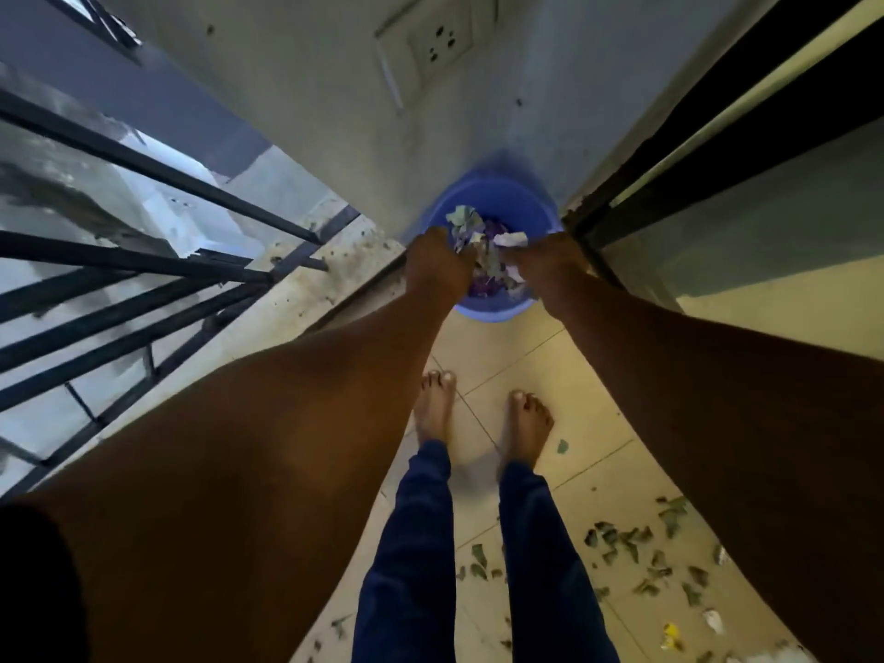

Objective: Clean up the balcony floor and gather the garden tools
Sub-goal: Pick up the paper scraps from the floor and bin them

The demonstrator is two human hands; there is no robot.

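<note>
The blue bucket [497, 203] is sitting in the corner where the wall [335, 112] is meeting the door frame [669, 150], filled with leaves and paper scraps [478, 232]. Both hands are reaching over its near rim: the left hand [437, 260] is curling its fingers around a clump of leaves, the right hand [545, 260] is pinching white paper. Bare feet [528, 423] are standing on the tiled floor [598, 375], the railing [143, 260] is hemming the left edge, and loose leaves [641, 547] are littering the tiles to the right.

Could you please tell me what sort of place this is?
Likely a home balcony: a metal railing open to outside, tiled floor strewn with leaves, and a wall socket.
</note>
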